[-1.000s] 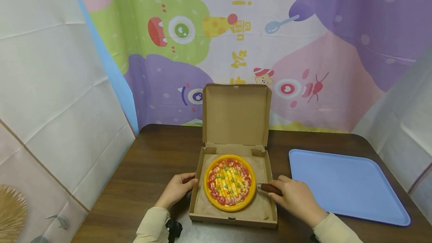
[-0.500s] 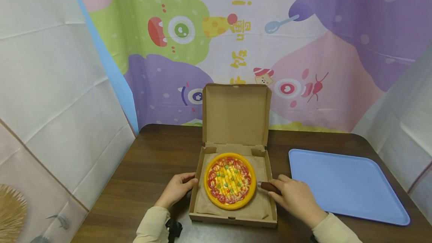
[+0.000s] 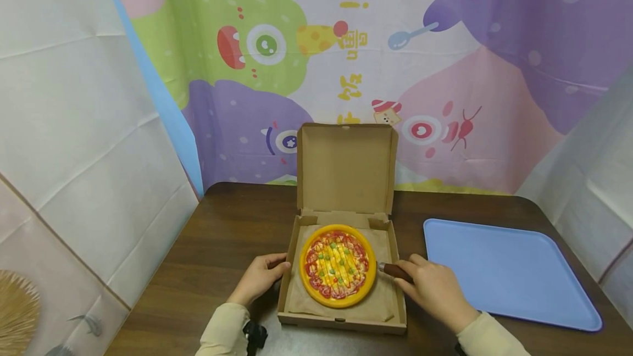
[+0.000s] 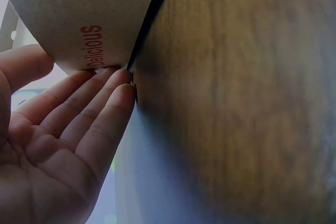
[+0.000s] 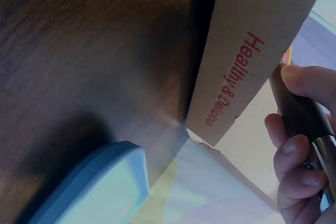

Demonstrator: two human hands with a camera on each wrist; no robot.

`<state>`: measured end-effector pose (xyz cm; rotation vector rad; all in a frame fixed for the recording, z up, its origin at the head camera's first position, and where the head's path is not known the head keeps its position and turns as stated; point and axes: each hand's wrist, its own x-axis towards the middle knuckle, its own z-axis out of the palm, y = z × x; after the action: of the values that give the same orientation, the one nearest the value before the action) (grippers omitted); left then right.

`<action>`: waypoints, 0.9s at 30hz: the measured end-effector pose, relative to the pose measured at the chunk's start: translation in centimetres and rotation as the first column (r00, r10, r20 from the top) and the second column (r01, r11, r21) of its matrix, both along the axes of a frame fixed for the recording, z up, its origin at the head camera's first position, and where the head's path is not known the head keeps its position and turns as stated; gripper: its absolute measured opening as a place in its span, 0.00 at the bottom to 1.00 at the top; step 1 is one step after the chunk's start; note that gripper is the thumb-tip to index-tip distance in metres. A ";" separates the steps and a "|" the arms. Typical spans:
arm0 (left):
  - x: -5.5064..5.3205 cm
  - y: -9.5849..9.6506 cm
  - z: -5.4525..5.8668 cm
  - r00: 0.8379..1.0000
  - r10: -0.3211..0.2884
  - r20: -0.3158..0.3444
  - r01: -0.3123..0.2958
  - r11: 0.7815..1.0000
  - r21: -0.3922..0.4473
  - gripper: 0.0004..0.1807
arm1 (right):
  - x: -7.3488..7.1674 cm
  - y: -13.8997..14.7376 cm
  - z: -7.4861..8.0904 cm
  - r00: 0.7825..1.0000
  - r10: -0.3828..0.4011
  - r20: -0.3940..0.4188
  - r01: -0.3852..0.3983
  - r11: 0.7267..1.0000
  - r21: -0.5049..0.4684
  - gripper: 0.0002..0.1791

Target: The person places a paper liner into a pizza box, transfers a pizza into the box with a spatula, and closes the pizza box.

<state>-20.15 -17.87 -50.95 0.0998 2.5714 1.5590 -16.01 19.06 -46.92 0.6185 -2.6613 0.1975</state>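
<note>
A toy-looking round pizza (image 3: 338, 266) with a yellow rim sits on brown paper inside the cardboard pizza box (image 3: 316, 321), whose lid (image 3: 347, 169) stands raised. My right hand (image 3: 435, 287) grips the brown handle (image 3: 397, 272) of a utensil at the box's right side. Its metal neck meets the pizza's right edge; what lies beyond is hidden. In the right wrist view, fingers and thumb curl round that handle. My left hand (image 3: 259, 279) rests at the box's left wall, straight fingertips (image 4: 123, 95) against the printed side and thumb at the rim.
A blue tray (image 3: 514, 273) lies on the dark wooden table (image 3: 222, 235) to the right, close behind my right hand. A cartoon-printed curtain (image 3: 376, 59) hangs behind the lid. Pale wall coverings (image 3: 84, 125) flank both sides.
The handle has risen slightly, and the pizza has shifted a little away from me over the paper. The left hand and the box stay put.
</note>
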 end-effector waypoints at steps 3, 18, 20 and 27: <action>0.0 0.0 0.0 1.000 -0.007 -0.001 0.007 1.000 -0.005 0.19 | -0.1 0.0 -0.2 1.000 -0.011 0.014 0.011 1.000 -0.003 0.16; -0.1 0.0 0.0 1.000 -0.014 -0.004 0.014 1.000 -0.019 0.19 | -0.6 -0.2 -0.5 0.999 -0.027 -0.018 0.027 0.999 -0.023 0.17; -0.1 0.0 0.0 1.000 -0.007 -0.002 0.007 1.000 -0.019 0.18 | -0.6 -0.1 -0.5 0.999 -0.027 -0.033 0.026 0.999 -0.032 0.17; 0.1 -0.1 0.1 1.000 -0.005 -0.005 0.005 1.000 -0.014 0.18 | -0.9 0.0 -0.7 0.998 -0.030 -0.058 0.028 0.999 -0.042 0.18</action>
<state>-20.05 -17.96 -50.88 0.1080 2.5833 1.5406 -16.95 19.03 -47.65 0.5634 -2.6020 0.2216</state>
